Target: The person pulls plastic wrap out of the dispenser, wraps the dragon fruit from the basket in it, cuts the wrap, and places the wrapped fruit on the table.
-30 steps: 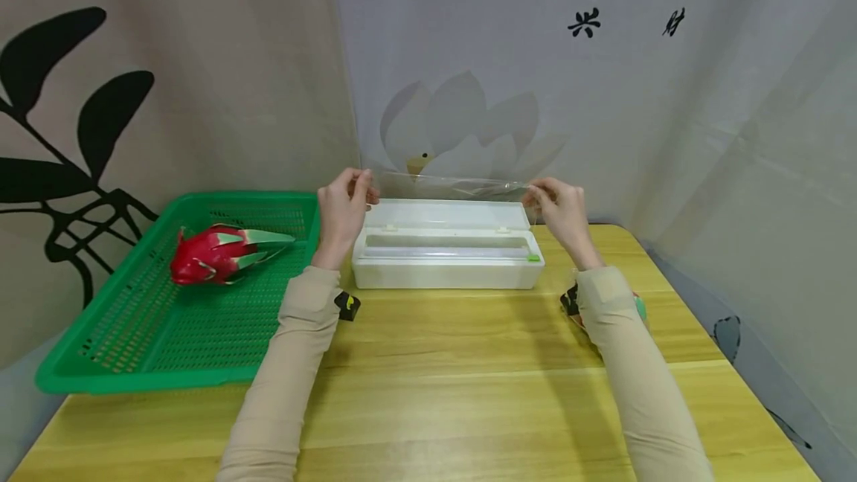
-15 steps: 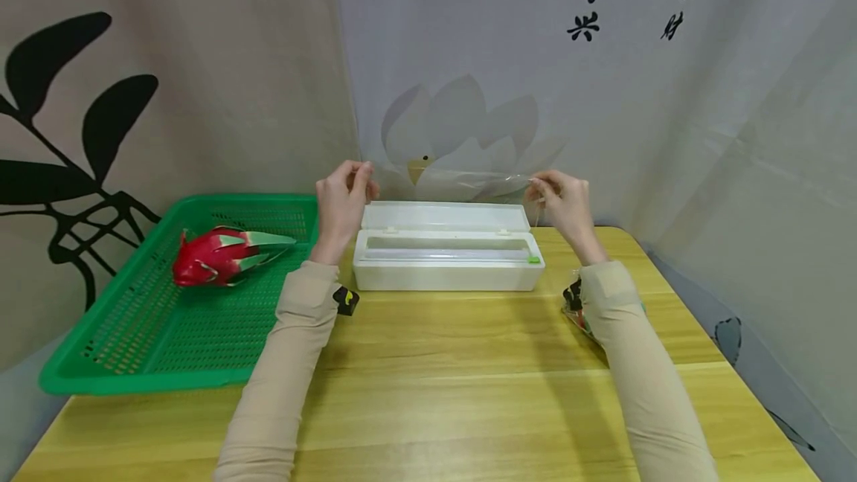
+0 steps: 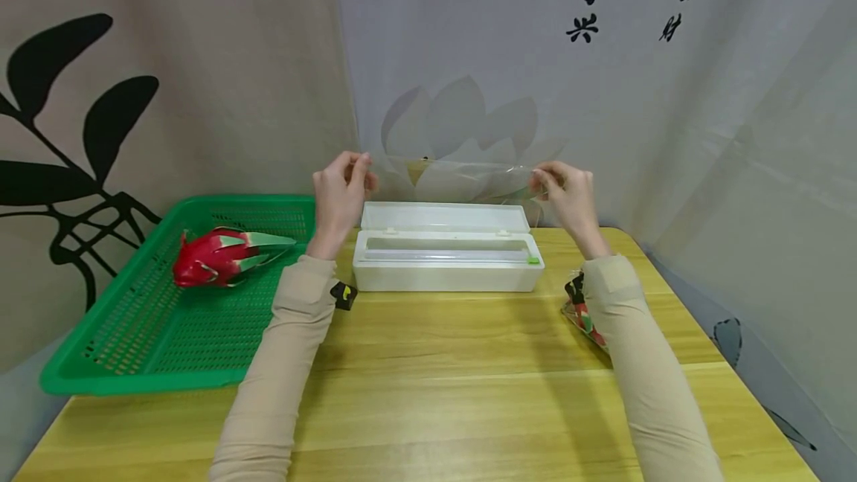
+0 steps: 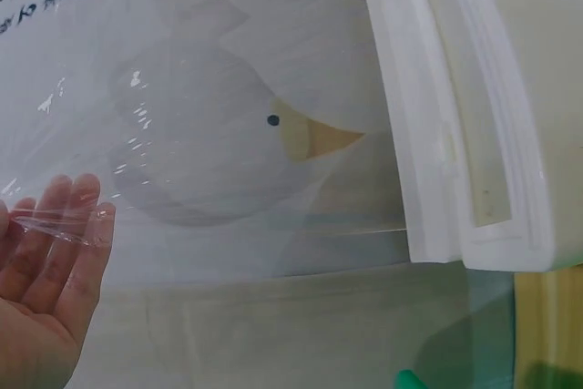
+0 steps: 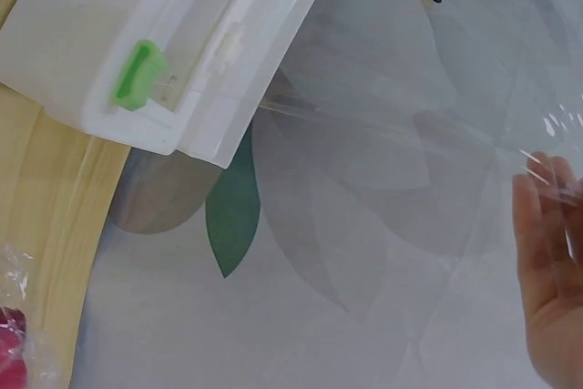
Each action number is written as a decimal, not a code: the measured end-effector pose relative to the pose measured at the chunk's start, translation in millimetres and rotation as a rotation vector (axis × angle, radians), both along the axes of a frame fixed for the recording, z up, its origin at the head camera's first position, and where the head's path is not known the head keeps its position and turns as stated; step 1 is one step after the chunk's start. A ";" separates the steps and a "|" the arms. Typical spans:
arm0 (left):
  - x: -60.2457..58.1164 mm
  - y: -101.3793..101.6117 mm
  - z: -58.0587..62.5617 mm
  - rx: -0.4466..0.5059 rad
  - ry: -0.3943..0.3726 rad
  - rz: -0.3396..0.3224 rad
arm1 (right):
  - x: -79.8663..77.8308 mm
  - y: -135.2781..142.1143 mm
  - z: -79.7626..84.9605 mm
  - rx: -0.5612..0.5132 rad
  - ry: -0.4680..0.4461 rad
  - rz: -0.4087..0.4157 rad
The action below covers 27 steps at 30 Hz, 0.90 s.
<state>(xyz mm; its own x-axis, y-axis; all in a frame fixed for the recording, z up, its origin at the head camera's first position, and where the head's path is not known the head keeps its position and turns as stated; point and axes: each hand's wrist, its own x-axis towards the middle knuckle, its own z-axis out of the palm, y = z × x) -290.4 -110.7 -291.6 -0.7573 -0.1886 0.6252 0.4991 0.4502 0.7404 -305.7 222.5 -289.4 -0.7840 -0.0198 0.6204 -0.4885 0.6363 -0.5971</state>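
A sheet of clear plastic wrap (image 3: 462, 178) stretches between the two hands, above and behind a white cling film dispenser box (image 3: 448, 277). My left hand (image 3: 340, 195) pinches the film's left corner between thumb and fingers. At the opposite corner my right hand (image 3: 567, 195) pinches it too. The box's lid (image 3: 445, 217) is tipped back, and a green slide cutter (image 5: 138, 76) sits at the right end of its front rail. In the left wrist view the film bunches at the fingertips (image 4: 102, 216). Both hands are raised higher than the lid.
Left on the wooden table (image 3: 435, 393) stands a green plastic basket (image 3: 154, 385) with a red dragon fruit (image 3: 217, 257) in it. A plastic-wrapped red and green item (image 3: 585, 322) lies partly under the right forearm. A printed curtain (image 3: 502, 36) hangs close behind the box.
Both hands have risen a little and the right has shifted slightly outward, drawing the film higher over the box. More of the wrapped item shows beside the right sleeve.
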 end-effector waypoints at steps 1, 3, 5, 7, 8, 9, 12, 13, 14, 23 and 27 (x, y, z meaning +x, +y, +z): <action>0.1 0.0 1.1 0.002 0.004 0.002 | 0.2 -0.1 1.0 0.002 0.006 0.000; 0.8 0.2 3.6 0.007 0.012 0.002 | 0.7 -0.2 2.9 0.003 0.021 0.004; 1.6 0.3 5.7 0.014 0.019 -0.002 | 1.1 -0.4 4.8 0.002 0.034 0.006; 2.7 0.4 7.9 0.020 0.023 -0.011 | 1.4 -1.0 6.7 -0.008 0.040 0.006; 3.2 0.4 8.9 0.021 0.025 -0.015 | 1.4 -1.3 7.6 -0.014 0.042 0.005; 3.3 0.5 9.7 0.020 0.026 -0.016 | 1.4 -1.8 8.5 -0.021 0.042 0.004; 4.0 0.5 12.4 0.016 0.036 -0.015 | 1.4 -3.1 11.8 -0.055 0.037 0.008; 4.4 0.5 13.3 0.013 0.040 -0.013 | 1.6 -3.3 13.0 -0.066 0.035 0.011; 5.0 0.5 14.4 0.012 0.044 -0.013 | 1.8 -3.9 14.5 -0.073 0.031 0.012; 7.9 1.9 23.0 0.012 0.080 -0.010 | 4.6 -4.4 23.7 -0.102 0.045 0.016; 8.6 1.8 26.6 0.013 0.094 -0.011 | 4.3 -5.0 26.6 -0.102 0.056 0.004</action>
